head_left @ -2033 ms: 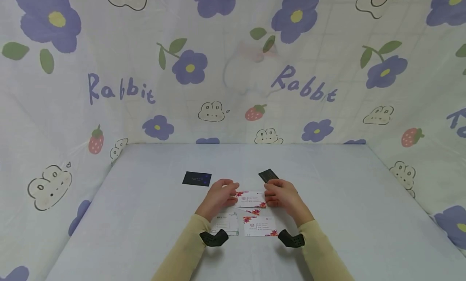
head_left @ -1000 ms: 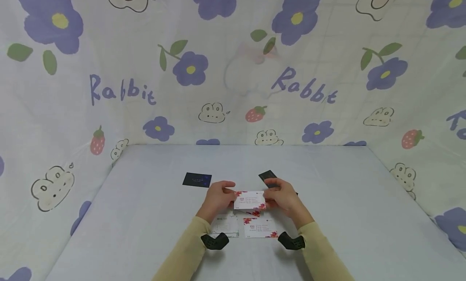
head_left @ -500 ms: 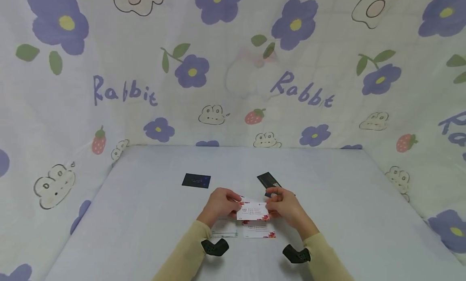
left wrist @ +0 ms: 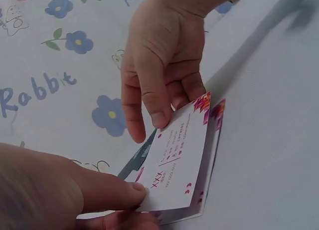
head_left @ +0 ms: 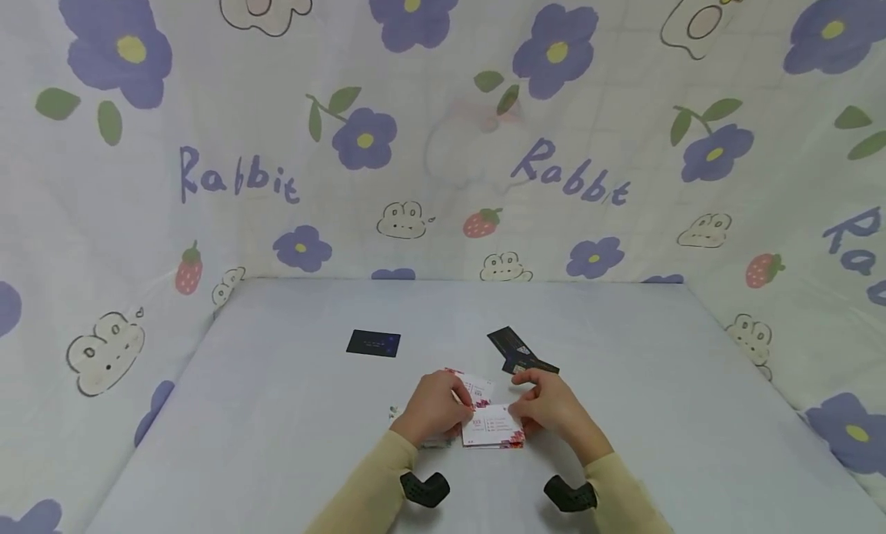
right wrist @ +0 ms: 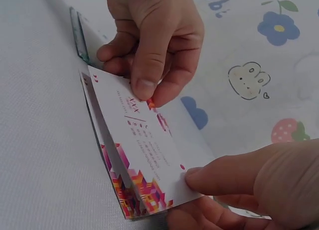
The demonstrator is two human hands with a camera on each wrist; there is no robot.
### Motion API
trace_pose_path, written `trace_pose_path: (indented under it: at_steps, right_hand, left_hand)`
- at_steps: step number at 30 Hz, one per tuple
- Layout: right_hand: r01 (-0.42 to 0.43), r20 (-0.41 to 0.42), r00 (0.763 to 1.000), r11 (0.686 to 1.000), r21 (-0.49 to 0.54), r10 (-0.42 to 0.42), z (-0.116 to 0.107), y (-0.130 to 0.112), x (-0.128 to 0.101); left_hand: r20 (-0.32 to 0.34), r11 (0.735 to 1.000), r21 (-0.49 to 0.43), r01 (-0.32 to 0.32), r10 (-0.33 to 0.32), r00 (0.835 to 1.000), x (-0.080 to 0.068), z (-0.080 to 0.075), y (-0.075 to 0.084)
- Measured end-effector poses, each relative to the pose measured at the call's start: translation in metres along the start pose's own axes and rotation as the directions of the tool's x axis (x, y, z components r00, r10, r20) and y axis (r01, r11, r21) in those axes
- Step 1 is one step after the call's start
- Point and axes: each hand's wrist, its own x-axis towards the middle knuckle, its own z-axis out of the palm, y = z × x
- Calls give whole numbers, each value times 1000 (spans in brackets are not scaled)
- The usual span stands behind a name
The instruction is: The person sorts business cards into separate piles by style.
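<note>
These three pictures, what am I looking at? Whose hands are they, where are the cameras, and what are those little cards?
No machine here: a person in tan sleeves works with bare hands. The wide picture comes from a camera on the person's head, looking down at a pale table ringed by flower-printed cloth. The two close pictures come from cameras strapped to each wrist. The left hand and right hand together pinch a white card with pink and red print, held just over another like it. Each wrist picture shows the opposite hand's thumb pressing the card's top. Farther back lie a dark card alone and two more dark cards overlapping.
</note>
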Motion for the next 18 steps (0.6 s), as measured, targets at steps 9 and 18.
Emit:
trace_pose_path:
  at_steps: [9,18]
  right_hand:
    - [10,1,1000,995,-104,-10,3,-2,-1]
    - [12,-6,1000,988,-153,-13,6,-5,-1]
  left_hand:
    - [-1,999,41,22,-22,1000,-1,3,5]
    - [-18,988,154,10,-7,1000,-1,7,4]
